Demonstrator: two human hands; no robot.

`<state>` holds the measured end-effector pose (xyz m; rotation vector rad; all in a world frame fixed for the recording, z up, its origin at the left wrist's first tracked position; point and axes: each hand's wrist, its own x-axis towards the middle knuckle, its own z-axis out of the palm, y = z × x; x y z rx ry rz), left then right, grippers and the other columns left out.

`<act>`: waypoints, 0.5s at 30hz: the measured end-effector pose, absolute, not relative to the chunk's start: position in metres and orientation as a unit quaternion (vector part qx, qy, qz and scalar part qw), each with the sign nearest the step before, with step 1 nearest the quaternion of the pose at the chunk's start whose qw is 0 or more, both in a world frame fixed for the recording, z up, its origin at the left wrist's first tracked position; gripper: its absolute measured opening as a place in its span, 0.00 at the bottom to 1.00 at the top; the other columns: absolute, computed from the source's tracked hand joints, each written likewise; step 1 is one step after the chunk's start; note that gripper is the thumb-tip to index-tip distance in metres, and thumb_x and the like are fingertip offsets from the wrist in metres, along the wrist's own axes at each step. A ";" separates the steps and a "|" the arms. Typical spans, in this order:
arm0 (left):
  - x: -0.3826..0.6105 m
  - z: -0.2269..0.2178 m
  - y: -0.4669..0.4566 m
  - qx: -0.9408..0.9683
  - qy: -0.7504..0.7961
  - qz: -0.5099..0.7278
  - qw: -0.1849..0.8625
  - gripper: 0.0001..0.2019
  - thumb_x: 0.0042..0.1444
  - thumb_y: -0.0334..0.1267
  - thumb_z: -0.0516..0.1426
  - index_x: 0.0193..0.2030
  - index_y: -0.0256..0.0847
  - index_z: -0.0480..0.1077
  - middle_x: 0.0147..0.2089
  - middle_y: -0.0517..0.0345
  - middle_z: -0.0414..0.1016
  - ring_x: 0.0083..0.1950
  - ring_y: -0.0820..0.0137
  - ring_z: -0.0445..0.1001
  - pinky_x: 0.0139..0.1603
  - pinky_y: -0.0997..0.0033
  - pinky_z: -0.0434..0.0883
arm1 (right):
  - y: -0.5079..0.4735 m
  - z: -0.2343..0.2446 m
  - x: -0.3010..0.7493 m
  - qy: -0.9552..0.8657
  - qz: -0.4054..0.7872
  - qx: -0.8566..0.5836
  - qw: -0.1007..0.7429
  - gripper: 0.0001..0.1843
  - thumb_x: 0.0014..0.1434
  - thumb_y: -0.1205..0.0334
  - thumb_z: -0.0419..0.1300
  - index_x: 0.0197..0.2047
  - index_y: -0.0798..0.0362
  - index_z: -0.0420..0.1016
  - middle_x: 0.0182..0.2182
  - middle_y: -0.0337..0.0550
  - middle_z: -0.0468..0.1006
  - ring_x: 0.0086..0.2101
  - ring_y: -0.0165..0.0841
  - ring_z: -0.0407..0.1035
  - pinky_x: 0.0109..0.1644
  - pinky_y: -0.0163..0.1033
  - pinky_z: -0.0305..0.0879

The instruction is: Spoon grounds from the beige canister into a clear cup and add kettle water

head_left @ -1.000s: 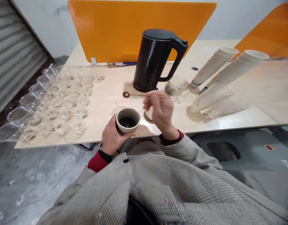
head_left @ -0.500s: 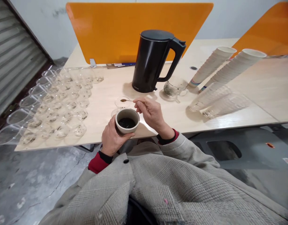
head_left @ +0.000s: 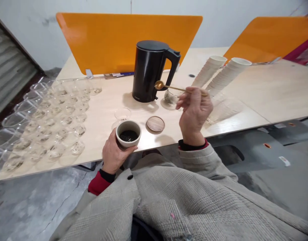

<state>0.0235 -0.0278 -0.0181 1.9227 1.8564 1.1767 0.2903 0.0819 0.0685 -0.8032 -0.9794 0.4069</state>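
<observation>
My left hand [head_left: 115,153] is wrapped round a small pale jar [head_left: 123,144], tilted toward me at the table's front edge, with dark loose leaves in it. In my right hand [head_left: 196,108] is the handle of a thin gold spoon [head_left: 174,88]; the spoon's bowl looks bare and stands in front of the kettle's lower handle. Just behind the jar is a clear plastic cup [head_left: 122,113], partly hidden by it. A round wooden lid [head_left: 156,124] lies flat on the table between my hands.
Several rows of clear plastic cups [head_left: 56,127] with bits of leaf in them fill the table's left side. A black kettle [head_left: 150,72] stands behind, near an orange divider [head_left: 106,40]. A ribbed glass cup [head_left: 171,97] and leaning stacks of paper cups [head_left: 226,75] are to the right.
My right hand has lifted the spoon up and right, away from the plastic cup. The dark leaves on the spoon are gone. The wooden lid has come into sight.
</observation>
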 end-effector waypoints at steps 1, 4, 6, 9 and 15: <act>0.023 -0.019 -0.028 0.653 0.633 0.401 0.109 0.52 0.46 0.62 0.75 0.73 0.45 0.63 0.69 0.42 0.78 0.66 0.45 0.81 0.63 0.48 0.80 | 0.088 0.070 0.302 -0.434 0.165 -0.382 0.799 0.14 0.75 0.48 0.57 0.42 0.48 0.74 0.28 0.35 0.76 0.24 0.26 0.69 0.25 0.32 0.64; 0.024 -0.020 -0.027 0.651 0.636 0.400 0.104 0.51 0.46 0.61 0.75 0.73 0.44 0.63 0.69 0.41 0.78 0.66 0.45 0.81 0.63 0.48 0.80 | 0.109 0.067 0.330 -0.399 0.131 -0.437 0.796 0.12 0.75 0.52 0.54 0.42 0.49 0.73 0.28 0.36 0.76 0.25 0.27 0.70 0.25 0.33 0.64; 0.024 -0.020 -0.027 0.649 0.640 0.398 0.099 0.51 0.46 0.60 0.75 0.73 0.43 0.63 0.69 0.40 0.79 0.66 0.44 0.81 0.63 0.47 0.80 | 0.125 0.060 0.339 -0.401 0.142 -0.496 0.757 0.11 0.75 0.54 0.53 0.43 0.49 0.72 0.30 0.36 0.76 0.26 0.28 0.71 0.26 0.34 0.65; 0.023 -0.019 -0.027 0.650 0.644 0.392 0.097 0.51 0.46 0.60 0.75 0.73 0.42 0.62 0.69 0.39 0.79 0.67 0.44 0.81 0.64 0.46 0.80 | 0.148 0.042 0.345 -0.416 0.166 -0.575 0.685 0.12 0.76 0.57 0.52 0.42 0.49 0.73 0.32 0.37 0.77 0.27 0.28 0.72 0.26 0.34 0.66; 0.022 -0.019 -0.027 0.653 0.642 0.391 0.098 0.52 0.46 0.60 0.75 0.73 0.43 0.62 0.70 0.40 0.78 0.67 0.45 0.81 0.64 0.47 0.80 | 0.176 0.005 0.370 -0.472 0.210 -0.576 0.634 0.15 0.76 0.52 0.54 0.52 0.53 0.74 0.35 0.42 0.79 0.30 0.32 0.74 0.30 0.39 0.74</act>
